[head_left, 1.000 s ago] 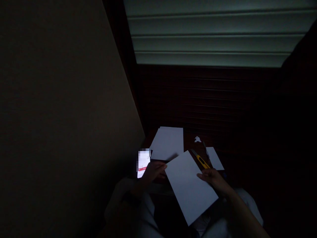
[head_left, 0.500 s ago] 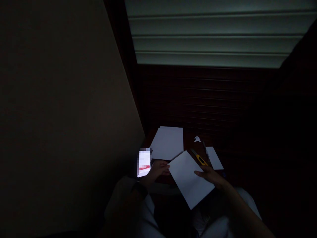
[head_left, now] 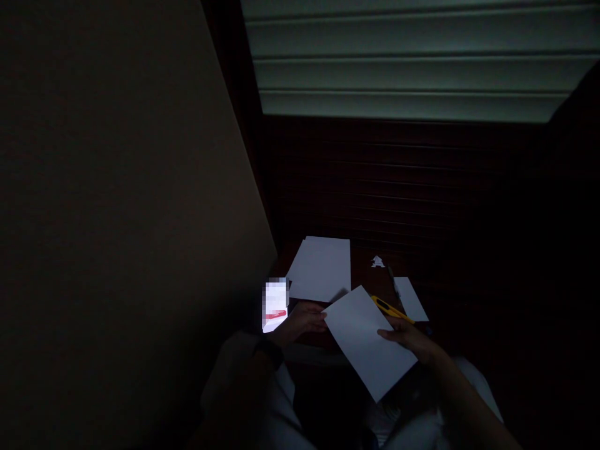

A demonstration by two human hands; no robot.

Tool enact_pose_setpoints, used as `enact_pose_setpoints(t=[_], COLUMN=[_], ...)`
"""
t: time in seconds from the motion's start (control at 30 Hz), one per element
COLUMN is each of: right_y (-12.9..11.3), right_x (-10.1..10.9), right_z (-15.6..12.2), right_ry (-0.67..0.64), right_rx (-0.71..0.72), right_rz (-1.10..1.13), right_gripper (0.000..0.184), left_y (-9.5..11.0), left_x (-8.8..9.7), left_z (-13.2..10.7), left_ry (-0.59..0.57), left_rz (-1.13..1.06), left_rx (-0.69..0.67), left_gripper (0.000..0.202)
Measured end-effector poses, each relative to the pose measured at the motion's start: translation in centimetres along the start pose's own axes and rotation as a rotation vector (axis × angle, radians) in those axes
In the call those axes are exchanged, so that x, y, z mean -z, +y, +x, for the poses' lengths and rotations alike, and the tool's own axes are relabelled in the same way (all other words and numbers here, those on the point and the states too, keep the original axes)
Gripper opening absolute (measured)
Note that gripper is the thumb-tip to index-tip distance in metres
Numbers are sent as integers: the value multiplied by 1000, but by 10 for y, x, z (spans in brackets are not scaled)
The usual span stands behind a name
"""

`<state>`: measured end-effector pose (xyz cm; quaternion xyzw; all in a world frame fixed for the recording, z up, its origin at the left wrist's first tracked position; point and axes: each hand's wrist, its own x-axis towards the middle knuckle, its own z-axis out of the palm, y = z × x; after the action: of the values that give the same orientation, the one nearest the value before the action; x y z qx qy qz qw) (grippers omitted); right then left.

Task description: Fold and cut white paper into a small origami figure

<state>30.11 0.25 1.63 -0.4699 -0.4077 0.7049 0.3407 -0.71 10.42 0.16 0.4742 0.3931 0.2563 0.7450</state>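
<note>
The left hand (head_left: 309,317) pinches the left corner of a white sheet of paper (head_left: 368,347) between thumb and fingers, and the right hand (head_left: 407,337) grips the sheet's right edge, thumb on top and fingers underneath. The sheet is held tilted above the person's lap, at the near side of a dark tabletop (head_left: 363,265). Just beyond the right hand is a yellow cutter (head_left: 390,308), partly hidden; whether the fingers touch it I cannot tell. Next to it are a pen (head_left: 392,280) and a narrow white paper piece (head_left: 411,300). Farther off sit small paper scraps (head_left: 377,262) and overlapping white sheets (head_left: 321,269). A lit phone (head_left: 276,306) glows just beside the left hand
</note>
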Motion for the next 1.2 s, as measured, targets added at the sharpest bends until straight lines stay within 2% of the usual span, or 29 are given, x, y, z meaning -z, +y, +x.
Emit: enact_pose_setpoints(t=[0.13,0.53,0.73,0.93,1.2], right_y=[-1,2,-2,1,3], right_x=[0,-2,-6,-3,3], right_z=[0,-2,-4,-2,0], right_ry=[-8,37,54,36,10], right_rx=[2,-4,6,-8,-75], right_rz=[4,16,23,12,-32], right_gripper=[51,51,51,50,46], left_y=[2,0,10,9,15], left_x=[0,1,-7,-10,-6], left_z=[-1,2,-5,-3,-10], left_ry=[-40,13,-58,-12,-97], left_rz=[-18,-66,12,93,77], left_rx=[3,23,14,16,12], left_gripper=[37,44,43,43,39])
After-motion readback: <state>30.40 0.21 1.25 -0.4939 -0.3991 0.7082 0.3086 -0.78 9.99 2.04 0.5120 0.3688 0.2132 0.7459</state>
